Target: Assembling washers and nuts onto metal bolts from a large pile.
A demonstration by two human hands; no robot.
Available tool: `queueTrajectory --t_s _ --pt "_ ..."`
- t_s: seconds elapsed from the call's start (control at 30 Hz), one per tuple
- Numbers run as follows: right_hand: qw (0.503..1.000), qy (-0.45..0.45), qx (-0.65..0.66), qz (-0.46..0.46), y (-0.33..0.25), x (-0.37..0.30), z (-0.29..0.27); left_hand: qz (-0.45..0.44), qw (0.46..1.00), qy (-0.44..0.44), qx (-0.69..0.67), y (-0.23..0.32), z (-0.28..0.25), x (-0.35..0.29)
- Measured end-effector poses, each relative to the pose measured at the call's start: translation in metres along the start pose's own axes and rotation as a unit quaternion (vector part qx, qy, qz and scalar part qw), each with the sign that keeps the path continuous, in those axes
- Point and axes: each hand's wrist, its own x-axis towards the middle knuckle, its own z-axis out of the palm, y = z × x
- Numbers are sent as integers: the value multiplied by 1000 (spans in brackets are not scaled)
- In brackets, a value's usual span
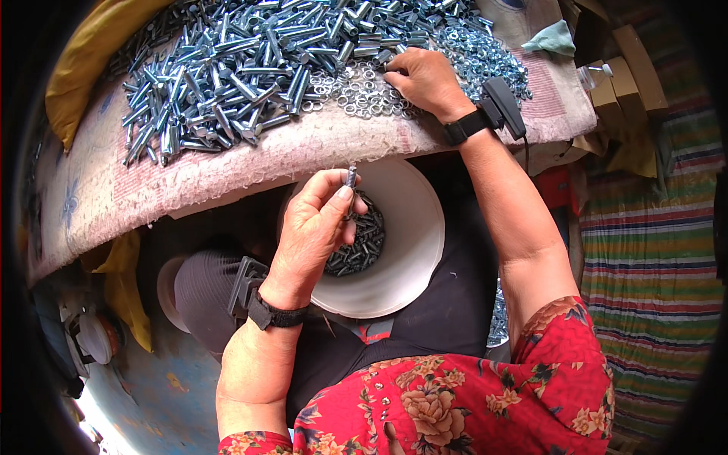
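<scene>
My left hand (318, 216) is closed around a dark threaded bolt (351, 177), held upright with its thread end up, over the white bucket (413, 227). Inside the bucket lie many dark bolts or similar fasteners (364, 246). At the table, my right hand (428, 82) reaches to the edge of a pile of flat ring washers (356, 95). Its fingers are pinched together, and what they hold, if anything, is hidden. A heap of shiny bolts and metal sleeves (243, 68) spreads to the left of that hand. Small nuts (485, 57) are piled to its right.
A pinkish worn cloth (303, 148) covers the table, whose front edge runs above the bucket. Yellow fabric (87, 68) lies at the far left. Cardboard boxes (633, 83) stand beyond the table's right end, above a striped sheet (652, 288). My knees flank the bucket.
</scene>
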Motion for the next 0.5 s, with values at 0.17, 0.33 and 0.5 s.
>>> queueTrajectory --t_s 0.17,0.33,0.5 --pt "998 27 -61 -15 5 4 6 5 1000 -18 -4 0 -2 2" --pt "988 115 99 3 -8 -8 -6 1 1000 -4 -4 3 -3 -1" --pt "967 41 250 -10 -47 -18 -22 6 1000 -1 -18 -1 -4 -2"
